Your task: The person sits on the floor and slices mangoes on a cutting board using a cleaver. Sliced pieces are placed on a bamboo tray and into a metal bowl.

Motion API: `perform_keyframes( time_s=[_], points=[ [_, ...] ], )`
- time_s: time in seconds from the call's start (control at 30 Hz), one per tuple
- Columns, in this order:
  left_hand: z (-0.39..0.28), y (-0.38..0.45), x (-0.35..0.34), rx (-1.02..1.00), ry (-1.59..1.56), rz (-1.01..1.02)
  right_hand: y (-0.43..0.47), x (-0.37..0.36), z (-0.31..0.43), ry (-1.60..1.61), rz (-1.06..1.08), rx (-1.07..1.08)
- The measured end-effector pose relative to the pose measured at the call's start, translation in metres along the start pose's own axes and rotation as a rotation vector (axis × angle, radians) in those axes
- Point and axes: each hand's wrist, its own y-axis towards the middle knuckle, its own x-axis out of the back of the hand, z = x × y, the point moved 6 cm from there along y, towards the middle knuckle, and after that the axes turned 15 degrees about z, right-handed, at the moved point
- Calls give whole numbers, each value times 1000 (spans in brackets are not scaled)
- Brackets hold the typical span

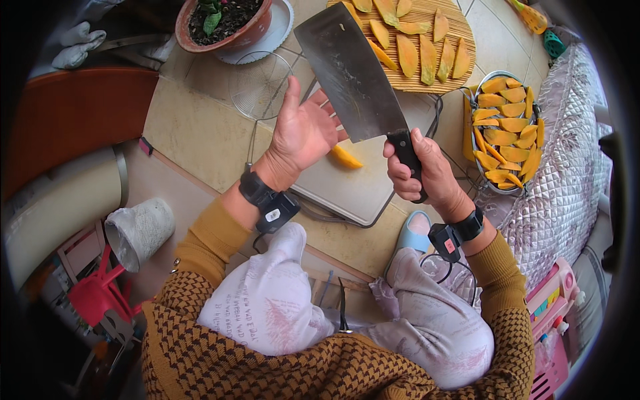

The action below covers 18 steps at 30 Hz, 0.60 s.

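Note:
My right hand (425, 170) grips the black handle of a broad cleaver (352, 75), its blade raised and tilted up to the left. Beside the blade's lower left edge, my left hand (307, 127) is palm up with its fingers apart and nothing in it; some fingertips are hidden behind or at the blade. Below the hands lies a cutting board (350, 195) with a dark rim. One orange-yellow slice, perhaps mango or squash (346, 157), rests on it near my left fingers.
Similar slices lie on a round ribbed mat (400, 84) at the back and fill an oval tray (541, 117) at right. A wire skimmer (261, 85) and potted plant (225, 30) stand back left. Quilted fabric (560, 165) borders the right; a lined bin (155, 230) is at left.

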Motion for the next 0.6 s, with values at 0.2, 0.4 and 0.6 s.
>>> perform_keyframes(
  time_s=[0.2,0.4,0.6],
  points=[
    [9,37,-52,74,-27,187,-28,13,4,196,21,86],
    [30,59,-71,165,-32,199,-62,26,11,191,-51,177],
    [13,111,-90,248,186,323,-123,49,47,139,-159,399]
  ],
)
